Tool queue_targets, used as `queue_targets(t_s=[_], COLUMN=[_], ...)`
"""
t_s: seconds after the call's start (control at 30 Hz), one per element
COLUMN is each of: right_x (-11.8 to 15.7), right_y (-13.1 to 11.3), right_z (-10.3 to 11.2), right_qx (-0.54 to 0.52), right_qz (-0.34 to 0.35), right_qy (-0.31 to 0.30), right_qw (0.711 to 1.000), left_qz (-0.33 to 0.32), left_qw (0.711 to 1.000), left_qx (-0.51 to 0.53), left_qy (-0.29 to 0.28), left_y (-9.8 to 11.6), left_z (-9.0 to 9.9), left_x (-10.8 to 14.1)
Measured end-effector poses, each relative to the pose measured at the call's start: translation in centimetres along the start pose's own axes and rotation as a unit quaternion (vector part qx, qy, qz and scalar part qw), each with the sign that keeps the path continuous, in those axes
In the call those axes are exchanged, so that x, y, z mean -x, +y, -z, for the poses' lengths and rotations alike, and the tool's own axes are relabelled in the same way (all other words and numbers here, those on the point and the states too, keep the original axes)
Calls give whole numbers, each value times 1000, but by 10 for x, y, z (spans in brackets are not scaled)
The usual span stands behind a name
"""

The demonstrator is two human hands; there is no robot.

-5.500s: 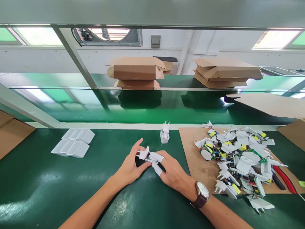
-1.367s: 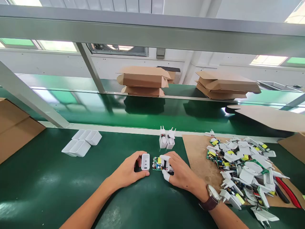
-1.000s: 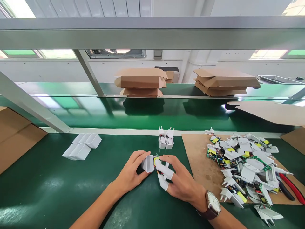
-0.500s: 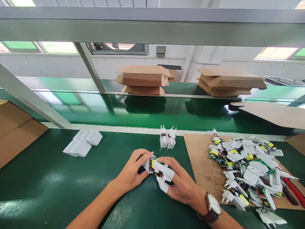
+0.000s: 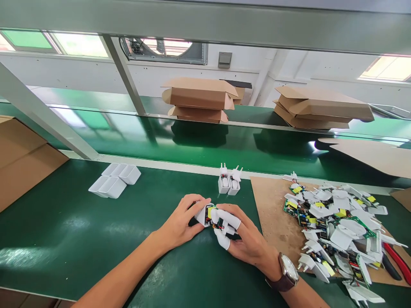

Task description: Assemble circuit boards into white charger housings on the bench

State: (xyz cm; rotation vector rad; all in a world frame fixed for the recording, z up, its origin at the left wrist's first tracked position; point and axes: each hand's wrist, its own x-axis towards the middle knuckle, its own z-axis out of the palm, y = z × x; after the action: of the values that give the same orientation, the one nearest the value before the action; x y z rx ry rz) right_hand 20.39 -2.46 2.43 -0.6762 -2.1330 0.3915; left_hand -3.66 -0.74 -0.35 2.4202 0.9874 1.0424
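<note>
My left hand (image 5: 186,217) is closed around a white plastic housing (image 5: 201,215), its open end facing right. Fingers of my right hand (image 5: 247,233), two of them in white finger cots, pinch a circuit board (image 5: 212,213) with yellow tape and white plug parts. The board's left end sits at the mouth of the housing, partly inside; how deep I cannot tell. Beyond my hands stand two white housings (image 5: 229,185) with boards inside and plug pieces sticking up. Several empty white housings (image 5: 111,187) lie together at the left.
A heap of boards and white plug parts (image 5: 334,222) covers a brown board (image 5: 272,226) on the right, with red-handled pliers (image 5: 398,261) beside it. Cardboard boxes (image 5: 201,95) lie beyond the green belt (image 5: 192,149). A carton (image 5: 28,162) stands far left.
The camera view has tilted down and shifted slightly. Both hands keep the housing and circuit board together, with little visible movement between them.
</note>
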Motion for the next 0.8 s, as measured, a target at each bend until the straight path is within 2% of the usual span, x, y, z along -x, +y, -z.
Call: queue_targets(t_s=[0.43,0.8], right_x=[5,3], right_y=[3,4], right_z=[0,1], right_qx=[-2,-14], right_qz=[-36,-35], right_qy=[3,3], right_qw=[999,999], left_qz=[14,25], left_qw=[1000,1000], left_qx=[2,2], left_qy=[-3,-5], left_y=[-2,0], left_z=[-2,-4], left_x=[2,3])
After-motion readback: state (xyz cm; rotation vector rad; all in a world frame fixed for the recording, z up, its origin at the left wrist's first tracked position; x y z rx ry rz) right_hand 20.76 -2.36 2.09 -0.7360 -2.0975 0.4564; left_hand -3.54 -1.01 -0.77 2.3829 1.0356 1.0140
